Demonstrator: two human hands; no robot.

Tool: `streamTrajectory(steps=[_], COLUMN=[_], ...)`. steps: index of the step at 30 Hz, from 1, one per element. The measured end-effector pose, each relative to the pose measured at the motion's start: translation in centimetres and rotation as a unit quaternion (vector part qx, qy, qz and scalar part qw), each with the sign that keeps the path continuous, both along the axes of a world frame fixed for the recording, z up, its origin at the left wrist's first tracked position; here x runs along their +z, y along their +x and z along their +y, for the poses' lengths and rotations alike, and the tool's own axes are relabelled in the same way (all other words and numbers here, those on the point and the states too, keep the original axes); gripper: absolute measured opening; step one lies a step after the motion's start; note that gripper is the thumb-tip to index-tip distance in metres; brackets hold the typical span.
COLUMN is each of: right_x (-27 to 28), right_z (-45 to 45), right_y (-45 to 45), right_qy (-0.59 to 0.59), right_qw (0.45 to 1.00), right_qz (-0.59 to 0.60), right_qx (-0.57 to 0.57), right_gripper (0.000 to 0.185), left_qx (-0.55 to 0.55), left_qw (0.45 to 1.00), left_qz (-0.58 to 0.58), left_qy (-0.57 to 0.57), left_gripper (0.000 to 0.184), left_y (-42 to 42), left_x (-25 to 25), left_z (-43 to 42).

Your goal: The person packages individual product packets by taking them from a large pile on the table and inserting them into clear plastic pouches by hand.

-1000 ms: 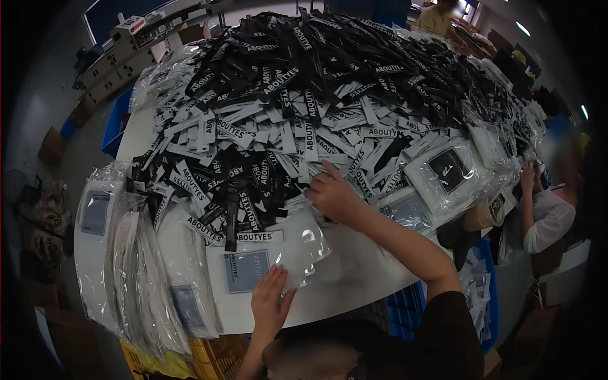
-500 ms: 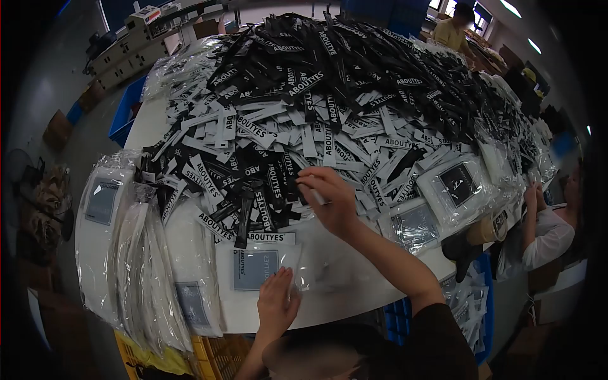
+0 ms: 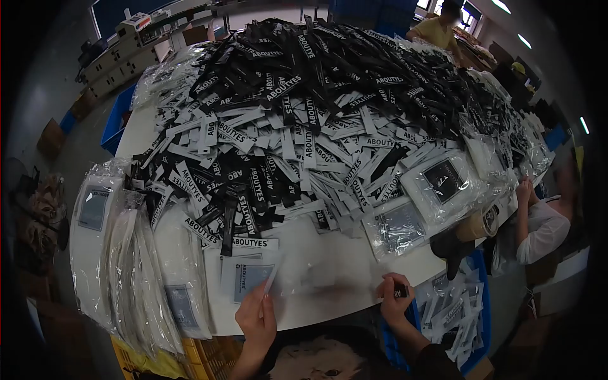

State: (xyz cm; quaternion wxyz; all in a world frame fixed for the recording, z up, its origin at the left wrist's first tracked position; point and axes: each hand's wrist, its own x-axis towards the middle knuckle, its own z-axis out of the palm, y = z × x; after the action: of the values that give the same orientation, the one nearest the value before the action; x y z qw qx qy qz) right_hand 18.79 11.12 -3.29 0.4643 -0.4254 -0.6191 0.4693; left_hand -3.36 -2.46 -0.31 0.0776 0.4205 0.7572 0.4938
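Note:
My left hand [image 3: 258,315] pinches the lower right corner of a clear bag with a grey label [image 3: 249,278], lifted slightly at the table's front edge. To the right, my right hand [image 3: 396,297] is closed on a small black packet [image 3: 400,291] with white letters, above the table edge. Between the hands lies blurred clear plastic [image 3: 323,266]. Behind them rises a big pile of black packets [image 3: 304,57] and white packets [image 3: 316,142] printed ABOUTYES.
Stacked clear bags [image 3: 139,272] line the left edge. More bags [image 3: 443,183] and a brown cup [image 3: 478,223] are at right. A blue crate [image 3: 484,304] holds packets below. One person [image 3: 437,30] is behind the pile, another person [image 3: 544,228] at right.
My right hand has come back from the pile to the front edge with a black packet in it. My left hand has moved slightly down and now lifts the bag's corner.

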Motion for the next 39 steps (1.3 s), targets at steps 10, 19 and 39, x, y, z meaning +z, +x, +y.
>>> streamTrajectory(steps=[10,19,39], right_x=[-0.2,2.9,2.8], right_z=[-2.1,-2.2,-3.9], right_y=[-3.7,-9.5,-10.7], right_qy=[-0.076,-0.018,0.244], right_qw=[0.984,0.889,0.867], right_qz=[0.031,-0.092,-0.128], right_qx=[0.158,0.448,0.415], right_gripper=[0.009,0.015,0.063], left_qx=[-0.188,-0.165,-0.114], left_qw=[0.976,0.910,0.982], left_qz=[0.112,-0.368,-0.092], left_qy=[0.007,-0.100,-0.120], left_gripper=[0.047,0.043,0.025], left_y=[2.8,0.3,0.9], left_x=[0.2,2.6,1.4], left_z=[0.1,-2.5,-1.6])
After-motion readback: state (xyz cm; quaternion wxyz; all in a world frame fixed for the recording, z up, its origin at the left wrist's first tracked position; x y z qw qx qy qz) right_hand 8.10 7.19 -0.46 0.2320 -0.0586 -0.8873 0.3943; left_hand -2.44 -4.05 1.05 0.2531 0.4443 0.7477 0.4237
